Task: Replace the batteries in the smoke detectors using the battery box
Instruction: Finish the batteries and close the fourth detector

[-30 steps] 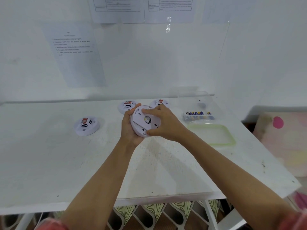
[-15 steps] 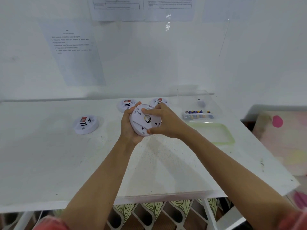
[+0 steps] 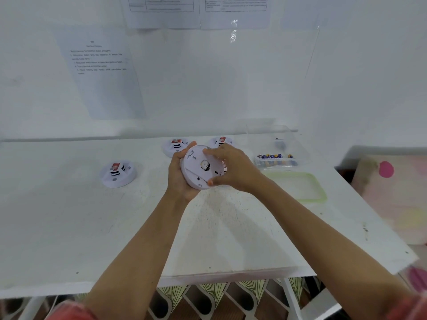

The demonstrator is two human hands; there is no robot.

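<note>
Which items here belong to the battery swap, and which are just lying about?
Job: held smoke detector, in left hand and right hand; left table detector; middle table detector; right table detector; battery box.
Lying about: green-rimmed lid; wall papers; pink-spotted sheet.

Bright, flat light bleaches the white wall (image 3: 208, 88) and table (image 3: 69, 227), leaving only soft grey shadows below my forearms (image 3: 143, 239). Straight edges bow with the wide lens, and the lower right corner blurs.

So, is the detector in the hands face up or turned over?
Turned over: the held detector shows its flat back, tilted toward the camera.
</note>
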